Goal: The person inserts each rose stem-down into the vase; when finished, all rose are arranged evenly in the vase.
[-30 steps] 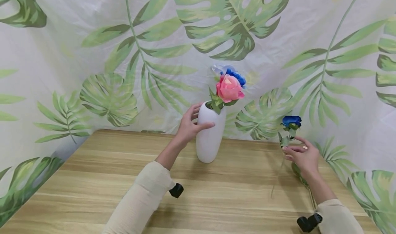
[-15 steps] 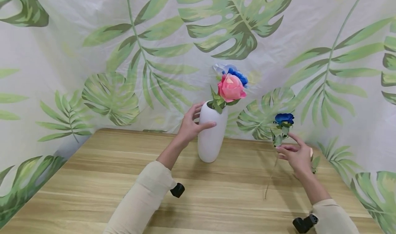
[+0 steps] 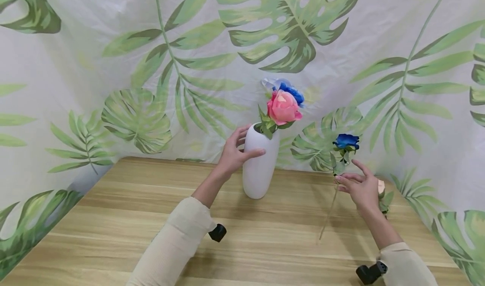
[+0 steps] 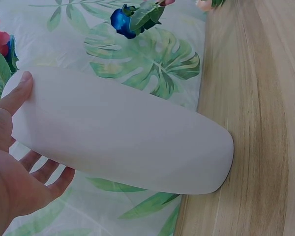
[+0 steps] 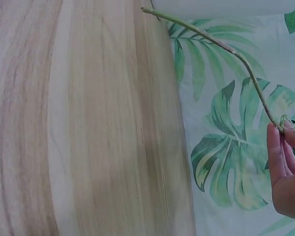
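My left hand (image 3: 235, 154) grips the upper part of a white vase (image 3: 261, 168), thumb on the near side. The vase stands on the table, leaning slightly to the right. A pink rose (image 3: 283, 107) and a blue flower (image 3: 291, 93) behind it rise from its mouth. To the right, my right hand (image 3: 361, 189) pinches a blue rose (image 3: 346, 141) by its stem, just below the leaves. The bare stem (image 5: 246, 64) slants down to the left, apart from the vase in the head view. In the right wrist view the bloom is out of sight.
A pale peach flower (image 3: 381, 186) with green leaves lies on the wooden table (image 3: 151, 218) behind my right wrist, partly hidden. A leaf-patterned cloth (image 3: 204, 71) hangs directly behind the table's back edge.
My right hand has moved left with the blue rose, a little nearer the vase and slightly higher. The peach flower has come into view behind it. My left hand keeps its grip.
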Motion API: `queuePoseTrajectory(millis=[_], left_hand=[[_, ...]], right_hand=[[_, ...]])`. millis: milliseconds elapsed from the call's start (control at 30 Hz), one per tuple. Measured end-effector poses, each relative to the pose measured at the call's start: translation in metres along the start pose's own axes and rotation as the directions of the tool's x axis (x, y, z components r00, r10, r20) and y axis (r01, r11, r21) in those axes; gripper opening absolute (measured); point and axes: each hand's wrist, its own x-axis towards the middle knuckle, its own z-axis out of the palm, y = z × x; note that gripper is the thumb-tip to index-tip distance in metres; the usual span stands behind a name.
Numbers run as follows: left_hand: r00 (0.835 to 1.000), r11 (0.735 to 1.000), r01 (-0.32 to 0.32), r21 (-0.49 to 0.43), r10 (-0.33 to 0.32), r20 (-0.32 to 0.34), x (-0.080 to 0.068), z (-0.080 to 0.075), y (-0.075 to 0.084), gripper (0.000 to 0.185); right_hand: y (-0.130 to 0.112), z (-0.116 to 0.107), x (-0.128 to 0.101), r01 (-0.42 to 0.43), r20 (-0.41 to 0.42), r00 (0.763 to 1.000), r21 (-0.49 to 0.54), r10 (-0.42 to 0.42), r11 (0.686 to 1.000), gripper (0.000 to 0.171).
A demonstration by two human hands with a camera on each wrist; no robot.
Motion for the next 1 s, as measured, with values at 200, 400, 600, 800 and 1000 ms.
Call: queuePoseTrajectory(millis=[200,400,600,800,1000], left_hand=[[1.0,1.0,-0.003,-0.009,0.004,0.003,0.0,0.0,0.0,0.081],[1.0,1.0,-0.002,-0.014,0.002,0.004,0.0,0.0,-0.002,0.08],[1.0,1.0,-0.002,-0.01,0.002,0.001,0.0,0.0,-0.002,0.079],[1.0,1.0,-0.003,-0.004,0.003,-0.002,0.001,0.0,-0.002,0.079],[1.0,1.0,-0.003,-0.009,0.003,0.0,0.001,0.0,-0.002,0.078]], right_hand=[[-0.003,0.002,-0.002,0.011,-0.005,1.0,0.069,-0.011,0.998,0.089],[-0.003,0.006,-0.003,0.045,0.013,0.999,0.142,-0.047,0.989,0.081],[-0.006,0.01,-0.006,0.058,0.025,0.998,0.169,-0.063,0.984,0.079],[-0.01,0.014,-0.008,0.084,0.028,0.995,0.212,-0.092,0.974,0.076],[-0.018,0.019,-0.009,0.084,0.007,0.996,0.259,-0.089,0.962,0.073]])
